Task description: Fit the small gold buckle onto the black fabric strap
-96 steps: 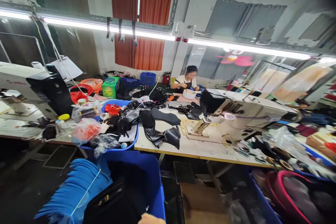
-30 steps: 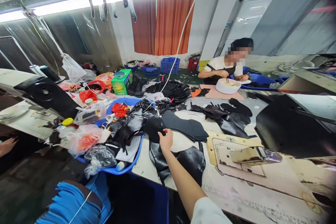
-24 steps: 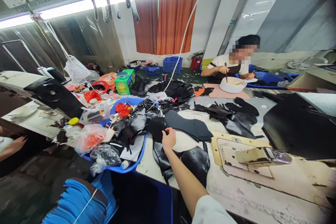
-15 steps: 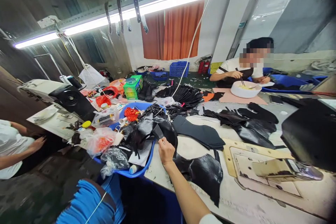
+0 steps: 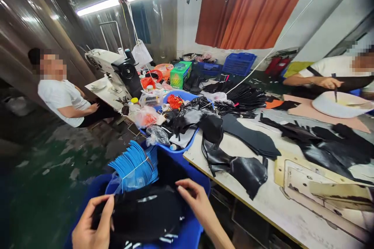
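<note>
Low in the view, a stack of dark, soft cut pieces (image 5: 146,212) with white marks along its edges lies over a blue bin (image 5: 197,227). My left hand (image 5: 95,218) pinches the left edge of the black material between thumb and fingers. At its upper right edge is my right hand (image 5: 197,202), with curled fingertips closed on the material. A banded bundle of blue pieces (image 5: 133,165) stands just behind the black stack. Joined shiny black pieces (image 5: 248,171) lie on the table, to the right of my hands.
A blue basket (image 5: 187,148) full of bags and scraps sits at the table's (image 5: 292,218) left end. Beyond it are a sewing machine (image 5: 113,64) and a green box (image 5: 180,76). One person sits at left; another, at right, holds chopsticks over a white bowl (image 5: 336,105).
The view has swung left and downward. My right hand has left the basket's edge, where it held a small dark piece, for the bin below. My left hand has come into view.
</note>
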A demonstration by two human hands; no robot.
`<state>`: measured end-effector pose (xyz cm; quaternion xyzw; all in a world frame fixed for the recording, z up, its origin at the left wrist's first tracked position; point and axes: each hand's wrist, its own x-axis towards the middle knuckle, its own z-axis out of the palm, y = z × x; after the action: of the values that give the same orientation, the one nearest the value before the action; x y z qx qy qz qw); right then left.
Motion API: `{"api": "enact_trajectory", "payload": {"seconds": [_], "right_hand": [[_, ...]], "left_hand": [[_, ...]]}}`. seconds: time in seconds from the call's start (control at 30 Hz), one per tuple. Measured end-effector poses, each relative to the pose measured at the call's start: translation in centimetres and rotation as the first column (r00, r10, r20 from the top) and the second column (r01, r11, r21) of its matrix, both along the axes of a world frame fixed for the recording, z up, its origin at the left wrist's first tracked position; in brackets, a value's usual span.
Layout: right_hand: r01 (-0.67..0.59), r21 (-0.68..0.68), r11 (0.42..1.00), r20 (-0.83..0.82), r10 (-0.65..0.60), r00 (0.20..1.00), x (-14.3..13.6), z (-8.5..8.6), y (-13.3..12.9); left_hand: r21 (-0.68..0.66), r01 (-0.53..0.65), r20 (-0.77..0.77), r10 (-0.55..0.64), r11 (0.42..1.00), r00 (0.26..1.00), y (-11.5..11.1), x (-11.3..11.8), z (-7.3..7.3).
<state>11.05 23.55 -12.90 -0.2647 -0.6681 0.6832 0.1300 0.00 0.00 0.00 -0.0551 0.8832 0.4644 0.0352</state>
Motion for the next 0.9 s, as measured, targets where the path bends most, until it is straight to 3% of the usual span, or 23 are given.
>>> {"api": "enact_trajectory", "payload": {"seconds": [0.07, 0.17, 0.3, 0.4, 0.47, 0.57, 0.7, 0.8, 0.9], "right_hand": [[-0.056, -0.111, 0.992, -0.049, 0.051, 0.997, 1.7, 1.8, -4.1], [-0.082, -0.220, 0.972, -0.125, 0.056, 0.991, 2.9, 3.6, -7.9], [-0.093, -0.249, 0.964, -0.215, 0.038, 0.976, 3.1, 4.8, -12.5], [-0.054, -0.229, 0.972, -0.213, 0.004, 0.977, 2.3, 5.8, -17.3], [-0.035, -0.185, 0.982, -0.213, -0.005, 0.977, 1.4, 6.5, -20.5], [-0.007, -0.054, 0.999, -0.210, -0.004, 0.978, 0.1, 7.8, -24.4], [0.026, 0.061, 0.998, -0.187, -0.014, 0.982, 0.1, 9.3, -27.6], [0.084, 0.019, 0.996, -0.190, -0.079, 0.979, 1.1, 9.6, -28.6], [0.128, -0.113, 0.985, -0.206, -0.150, 0.967, 2.4, 8.8, -28.4]], "left_hand": [[0.096, -0.023, 0.037, 0.020, 0.995, 0.999, -0.9, -0.1, 0.0], [0.200, -0.045, 0.067, 0.033, 0.979, 0.997, -2.6, -0.2, -0.3], [0.352, -0.054, 0.108, 0.017, 0.934, 0.994, -5.7, -1.1, -0.8], [0.478, -0.102, 0.235, -0.015, 0.872, 0.972, -7.8, -2.1, -1.2], [0.542, -0.165, 0.405, -0.084, 0.824, 0.911, -9.0, -2.5, -1.6], [0.577, -0.255, 0.643, -0.239, 0.776, 0.728, -10.6, -2.6, -2.2], [0.599, -0.343, 0.753, -0.362, 0.724, 0.549, -13.1, -2.4, -2.4], [0.584, -0.402, 0.787, -0.372, 0.705, 0.491, -15.0, -2.7, -2.2], [0.510, -0.482, 0.825, -0.248, 0.712, 0.507, -16.3, -3.4, -2.4]]}}
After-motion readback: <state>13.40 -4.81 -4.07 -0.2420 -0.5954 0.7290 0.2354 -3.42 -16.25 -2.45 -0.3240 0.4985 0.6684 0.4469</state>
